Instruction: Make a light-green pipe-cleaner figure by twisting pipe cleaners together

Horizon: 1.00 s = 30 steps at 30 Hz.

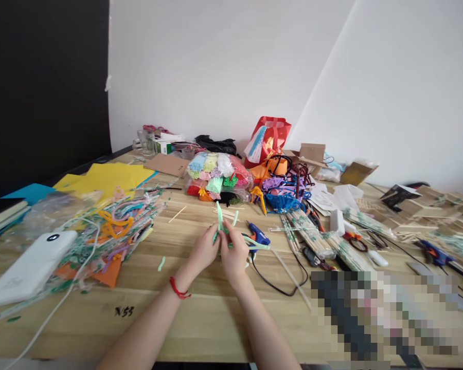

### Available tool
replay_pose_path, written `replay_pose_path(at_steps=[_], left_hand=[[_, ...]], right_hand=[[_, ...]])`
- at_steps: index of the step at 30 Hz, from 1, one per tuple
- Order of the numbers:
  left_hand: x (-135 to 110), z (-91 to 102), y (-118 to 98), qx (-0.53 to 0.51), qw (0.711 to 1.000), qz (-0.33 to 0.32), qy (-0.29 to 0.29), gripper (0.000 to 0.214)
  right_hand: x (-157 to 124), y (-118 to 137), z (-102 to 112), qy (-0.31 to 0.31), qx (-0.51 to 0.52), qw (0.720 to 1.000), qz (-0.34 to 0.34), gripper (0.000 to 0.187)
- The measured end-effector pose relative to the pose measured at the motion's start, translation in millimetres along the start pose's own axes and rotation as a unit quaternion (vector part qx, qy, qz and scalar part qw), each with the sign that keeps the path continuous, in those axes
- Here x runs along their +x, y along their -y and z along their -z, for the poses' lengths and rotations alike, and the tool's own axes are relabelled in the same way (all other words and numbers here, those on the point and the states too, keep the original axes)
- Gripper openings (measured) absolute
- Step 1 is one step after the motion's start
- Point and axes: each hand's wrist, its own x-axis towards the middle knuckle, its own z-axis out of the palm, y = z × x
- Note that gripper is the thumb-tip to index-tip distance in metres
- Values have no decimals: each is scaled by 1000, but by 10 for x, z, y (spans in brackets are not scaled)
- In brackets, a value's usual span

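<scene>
My left hand [204,249], with a red string bracelet [178,289] on its wrist, and my right hand [234,253] meet over the middle of the table. Pinched between the fingers of both are light green pipe cleaners [219,213]. Their ends stick up above the fingertips, and more lengths [260,245] reach out to the right past my right hand. How they join is hidden by the fingers. Just beyond my right hand lies a blue glue gun [257,234] with a black cord. A short light green piece [161,264] rests on the table left of my left hand.
Behind the hands sits a clear bag [216,177] of coloured pipe cleaner bundles. Scraps [111,226] and a white power bank [33,267] lie left. Wrapped sticks [316,236], a second glue gun [435,253] and a blurred patch are right; a red bag [270,136] stands behind.
</scene>
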Motion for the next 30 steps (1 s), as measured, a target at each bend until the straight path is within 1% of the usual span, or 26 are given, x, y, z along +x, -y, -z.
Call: replay_pose_path(at_steps=[3, 5, 8, 12, 16, 21, 24, 27, 30], left_hand=[[7, -30, 20, -12, 1000, 23, 3, 23], [15, -56, 36, -33, 999, 33, 1, 22], [31, -76, 57, -63, 997, 43, -10, 21], [58, -42, 89, -68, 994, 81, -33, 20], [84, -1, 136, -76, 988, 112, -69, 19], [117, 3, 195, -115, 980, 140, -88, 18], [132, 0, 217, -130, 975, 147, -103, 17], [137, 2, 226, -127, 974, 156, -106, 16], [134, 6, 229, -109, 976, 158, -102, 17]], right_hand=[[3, -28, 5, 4, -9, 1000, 20, 30], [4, -39, 11, 4, -21, 999, 47, 30], [0, -34, 16, -18, -33, 996, 80, 30], [-4, -2, 7, -69, -18, 996, 56, 27], [-1, 19, -2, -87, -8, 996, 35, 24], [-5, 31, -1, -69, 5, 997, 40, 27], [-4, 35, 4, -49, 8, 998, 45, 24], [0, 32, 13, -34, 5, 998, 45, 23], [-2, 24, 26, -16, -17, 998, 53, 29]])
